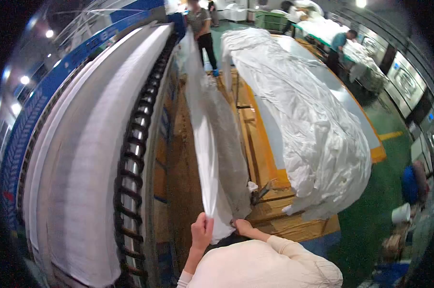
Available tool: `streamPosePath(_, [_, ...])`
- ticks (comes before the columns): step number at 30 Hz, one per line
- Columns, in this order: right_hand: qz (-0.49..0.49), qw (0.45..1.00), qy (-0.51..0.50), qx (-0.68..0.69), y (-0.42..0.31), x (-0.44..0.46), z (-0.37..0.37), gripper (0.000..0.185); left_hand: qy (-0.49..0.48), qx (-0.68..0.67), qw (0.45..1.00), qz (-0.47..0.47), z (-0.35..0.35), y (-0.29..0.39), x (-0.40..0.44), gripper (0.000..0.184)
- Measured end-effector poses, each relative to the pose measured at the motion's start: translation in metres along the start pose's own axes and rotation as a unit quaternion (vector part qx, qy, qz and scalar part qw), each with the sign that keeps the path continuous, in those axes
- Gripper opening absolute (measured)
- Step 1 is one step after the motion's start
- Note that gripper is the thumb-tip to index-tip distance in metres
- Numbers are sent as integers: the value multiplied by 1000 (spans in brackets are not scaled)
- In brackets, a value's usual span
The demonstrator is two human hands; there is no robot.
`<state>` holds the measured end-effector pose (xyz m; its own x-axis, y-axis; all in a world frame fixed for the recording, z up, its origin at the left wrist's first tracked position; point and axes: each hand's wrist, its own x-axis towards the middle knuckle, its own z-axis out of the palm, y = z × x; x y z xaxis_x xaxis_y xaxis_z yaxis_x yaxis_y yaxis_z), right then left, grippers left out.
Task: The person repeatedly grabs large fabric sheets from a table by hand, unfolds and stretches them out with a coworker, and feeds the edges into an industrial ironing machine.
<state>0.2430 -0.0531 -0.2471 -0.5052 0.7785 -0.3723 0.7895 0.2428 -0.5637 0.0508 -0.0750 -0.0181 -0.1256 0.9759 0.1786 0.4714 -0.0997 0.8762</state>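
Sheet (205, 153) of thin white fabric runs lengthwise down the middle of the scene, between the long machine on the left and the bench on the right. Its near end is in the person's hands, and its far end rises to a co-worker (199, 23) standing at the far end; how that person holds it is too small to tell.

The left hand (201, 232) has its grip pressed together, thumb against fingers, pinching the sheet's left edge, which is drawn into a narrow, taut fold. The right hand (244, 228) is a little to the right, its grip closed on the near right corner area; the fingertips are partly hidden. Between the hands the fabric hangs in a loose flap.

At left, white cloth (94, 139) lies along the bed of the machine (37, 108), with a dark coil (134, 144) on its right side. At right, a big crumpled pile of white linen (317, 129) covers much of the bench (268, 127), which has an orange border, and spills over the near end. At far right, another person (339, 42) leans towards more white linen (365, 55). Near right, a white container (400, 213) stands above the green floor (394, 158).
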Motion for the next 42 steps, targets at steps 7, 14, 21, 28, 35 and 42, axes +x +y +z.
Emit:
streamPosePath(7, [-81,997,1,-6,-4,2,-4,22,-15,85,996,29,0,-6,-5,19])
streamPosePath(14, [-88,993,-71,-37,-8,25,8,44,29,99,994,48,-13,-8,-4,13])
streamPosePath(21, [-169,983,-67,24,-72,41,2,38,157,72,985,-1,-65,10,-8,17])
streamPosePath(28, [-256,941,-208,80,-196,23,-23,35,283,333,899,11,-181,27,-59,14])
streamPosePath(35, [-424,816,-321,228,-282,-2,-6,28,378,511,770,45,-247,46,-137,19])
streamPosePath(42, [-459,771,-352,266,-327,-31,10,22,375,653,658,3,-293,50,-215,23])
